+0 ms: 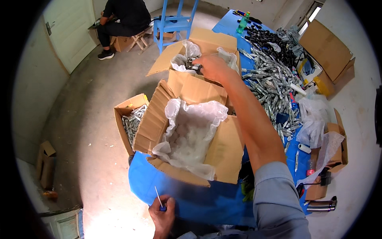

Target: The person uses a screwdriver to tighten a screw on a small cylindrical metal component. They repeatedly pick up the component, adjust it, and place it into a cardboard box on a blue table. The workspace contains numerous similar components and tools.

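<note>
In my left hand (162, 215), near the blue table's front edge, a slim screwdriver (158, 194) with a blue handle points upward. Its handle is mostly hidden in my closed fingers. My right arm stretches forward over the table, and my right hand (215, 67) dips into the far cardboard box (213, 40). Its curled fingers grip at a cluster of small dark-and-silver metal parts (193, 64) inside the plastic liner; the fingertips are partly hidden. Between my hands stands a nearer open carton (227, 149) with a translucent liner (191, 139) spread inside.
A big heap of silver pen-like pieces (270, 83) covers the table's right side, with black pieces beyond. A green bottle (243, 24) stands far back. On the left is a smaller box (119, 115) of metal pieces. A seated person (126, 18) and a blue chair (173, 26) are behind.
</note>
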{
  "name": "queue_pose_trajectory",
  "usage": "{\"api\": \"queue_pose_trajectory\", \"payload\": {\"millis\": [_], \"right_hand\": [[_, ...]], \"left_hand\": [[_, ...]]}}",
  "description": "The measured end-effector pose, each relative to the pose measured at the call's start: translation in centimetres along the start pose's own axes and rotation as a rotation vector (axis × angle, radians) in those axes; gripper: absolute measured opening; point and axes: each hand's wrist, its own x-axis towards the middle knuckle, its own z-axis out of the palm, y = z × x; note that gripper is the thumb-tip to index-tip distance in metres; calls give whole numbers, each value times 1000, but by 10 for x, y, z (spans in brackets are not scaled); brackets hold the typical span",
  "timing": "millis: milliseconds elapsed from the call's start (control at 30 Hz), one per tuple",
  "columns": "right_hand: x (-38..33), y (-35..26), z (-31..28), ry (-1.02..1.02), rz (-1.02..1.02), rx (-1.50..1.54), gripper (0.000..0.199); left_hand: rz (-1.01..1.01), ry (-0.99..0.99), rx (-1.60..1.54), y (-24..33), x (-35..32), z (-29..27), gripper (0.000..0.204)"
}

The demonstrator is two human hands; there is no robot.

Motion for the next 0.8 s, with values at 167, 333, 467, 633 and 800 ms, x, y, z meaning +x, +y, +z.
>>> {"api": "queue_pose_trajectory", "payload": {"millis": [167,333,467,633,800], "right_hand": [[-44,-4,-50,420,-3,129,37],[-155,-26,-115,614,7,227,31],[-287,-56,-130,640,200,316,19],[-459,-109,-94,564,572,446,12],[-545,-163,-54,478,842,529,10]], "left_hand": [[70,30,48,10,4,3,20],[107,23,58,9,5,6,23],[132,27,39,14,3,4,23],[125,-1,26,12,1,10,25],[130,-21,-24,7,3,7,27]]}}
